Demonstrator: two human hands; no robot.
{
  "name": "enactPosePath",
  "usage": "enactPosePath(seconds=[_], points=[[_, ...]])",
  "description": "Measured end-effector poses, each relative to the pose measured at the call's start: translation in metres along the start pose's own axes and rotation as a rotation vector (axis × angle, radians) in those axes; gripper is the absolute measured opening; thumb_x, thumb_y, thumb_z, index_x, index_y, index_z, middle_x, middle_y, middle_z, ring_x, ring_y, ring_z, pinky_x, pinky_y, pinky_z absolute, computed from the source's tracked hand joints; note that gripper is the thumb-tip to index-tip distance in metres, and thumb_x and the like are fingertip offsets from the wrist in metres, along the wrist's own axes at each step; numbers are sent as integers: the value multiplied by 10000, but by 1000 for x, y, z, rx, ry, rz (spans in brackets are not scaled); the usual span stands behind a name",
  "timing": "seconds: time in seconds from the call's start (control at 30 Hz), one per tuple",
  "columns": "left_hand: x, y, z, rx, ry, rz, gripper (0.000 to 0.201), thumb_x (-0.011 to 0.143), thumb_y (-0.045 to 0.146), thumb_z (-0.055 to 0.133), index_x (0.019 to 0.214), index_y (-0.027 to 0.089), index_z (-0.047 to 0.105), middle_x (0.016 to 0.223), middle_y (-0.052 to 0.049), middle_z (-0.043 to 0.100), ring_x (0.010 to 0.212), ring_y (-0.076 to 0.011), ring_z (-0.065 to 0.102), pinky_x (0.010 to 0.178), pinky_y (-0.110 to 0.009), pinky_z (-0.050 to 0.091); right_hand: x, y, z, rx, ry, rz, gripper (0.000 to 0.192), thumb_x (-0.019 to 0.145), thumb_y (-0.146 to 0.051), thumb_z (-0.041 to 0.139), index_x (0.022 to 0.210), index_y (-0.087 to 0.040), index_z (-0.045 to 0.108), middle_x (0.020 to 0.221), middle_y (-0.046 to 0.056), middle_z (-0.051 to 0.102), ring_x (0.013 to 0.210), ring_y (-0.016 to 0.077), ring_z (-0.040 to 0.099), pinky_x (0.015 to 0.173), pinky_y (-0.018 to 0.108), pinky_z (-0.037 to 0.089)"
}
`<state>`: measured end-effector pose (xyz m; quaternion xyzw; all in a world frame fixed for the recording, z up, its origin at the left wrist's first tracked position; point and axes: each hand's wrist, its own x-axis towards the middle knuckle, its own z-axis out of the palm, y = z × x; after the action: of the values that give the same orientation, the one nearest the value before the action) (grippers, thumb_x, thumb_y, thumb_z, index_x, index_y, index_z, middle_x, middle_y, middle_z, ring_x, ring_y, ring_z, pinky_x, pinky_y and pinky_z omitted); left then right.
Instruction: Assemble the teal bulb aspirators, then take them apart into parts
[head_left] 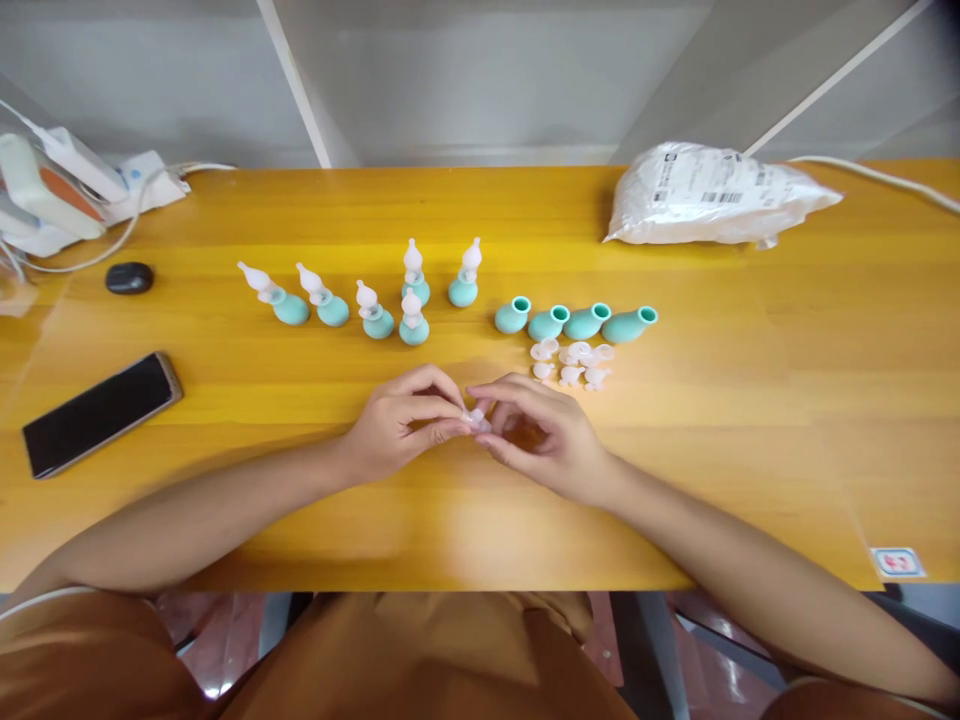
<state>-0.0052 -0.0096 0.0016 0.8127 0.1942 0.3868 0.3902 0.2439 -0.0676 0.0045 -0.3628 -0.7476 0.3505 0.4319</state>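
Note:
A small translucent pale plastic piece (478,421) is between my two hands, above the table in front of me. My left hand (412,422) pinches it from the left with thumb and fingertips. From the right, my right hand (551,430) closes thumb and fingers on its other side. Beyond my right hand lie several small translucent pale plastic parts (571,374). Several empty teal bulb-shaped bottles (566,322) with open mouths are lined up behind those parts. Farther left, several teal bulbs (376,322) have pale pink gourd-shaped tops (367,294) attached.
A black phone (103,415) and a dark mouse (129,278) lie at the left, near white cables and a power strip (150,190). A white plastic package (705,195) sits at the back right. A small sticker (898,563) marks the table's (750,420) front right.

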Motion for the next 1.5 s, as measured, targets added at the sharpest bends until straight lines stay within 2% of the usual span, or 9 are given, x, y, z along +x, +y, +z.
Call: enactPosePath(seconds=[0.27,0.37,0.43,0.53,0.67,0.97,1.13,1.27,1.5], points=[[3,5,-2,97,157,-41,136,1038,261,828,936,198,763,884,-5,711,794,-127,673,730,-248,567,4,-3,-8,-56,115,69,415,992,-115,709,1377,-268,740,1061,50,683,808,159,684,640,277,635],[4,4,-1,163,51,-115,178,1099,250,731,933,189,707,913,-9,685,830,-136,656,768,-268,543,5,0,-14,-104,171,68,410,985,-125,719,1363,-281,748,1033,53,673,834,184,678,654,307,638],[3,3,0,244,-50,-148,107,1132,267,667,1080,189,718,1025,-45,710,932,-175,672,859,-315,559,6,2,-16,-118,180,65,422,988,-123,714,1375,-287,745,1031,54,659,834,186,667,645,308,633],[-1,0,3,374,-187,-109,260,1082,379,753,1252,187,709,1173,-100,723,1070,-252,659,986,-413,566,6,4,-14,-135,159,53,421,989,-121,708,1375,-284,741,1043,55,648,842,183,657,613,287,611],[-5,-4,6,467,-247,-29,106,1078,278,728,1140,194,749,1088,-87,722,1022,-252,625,964,-412,555,6,6,-9,-159,141,26,425,977,-120,713,1370,-282,731,1029,43,641,728,149,582,522,254,522],[0,0,3,113,-14,-186,145,1040,165,700,1143,194,800,1006,-30,711,801,-116,677,728,-235,558,4,16,-1,-112,172,-5,367,937,-99,733,1264,-264,755,1073,44,644,641,111,545,525,261,518],[4,-7,1,-46,104,-256,89,1078,232,718,1079,198,800,1026,-58,782,939,-165,742,860,-297,617,1,14,14,-38,134,42,335,930,-100,723,1231,-245,751,1043,46,643,752,144,600,567,243,523],[6,-10,2,-186,154,-221,71,1047,245,795,1098,200,818,1135,-81,783,1057,-176,763,944,-313,644,2,14,14,-19,101,65,335,951,-90,704,1247,-241,750,1080,60,644,798,151,612,594,245,526],[8,-11,1,-293,161,-265,85,1017,280,851,1072,218,836,1031,-58,757,964,-168,727,892,-304,639,5,20,10,24,133,110,211,1005,-136,725,1187,-244,731,1071,51,631,741,134,597,591,260,523]])
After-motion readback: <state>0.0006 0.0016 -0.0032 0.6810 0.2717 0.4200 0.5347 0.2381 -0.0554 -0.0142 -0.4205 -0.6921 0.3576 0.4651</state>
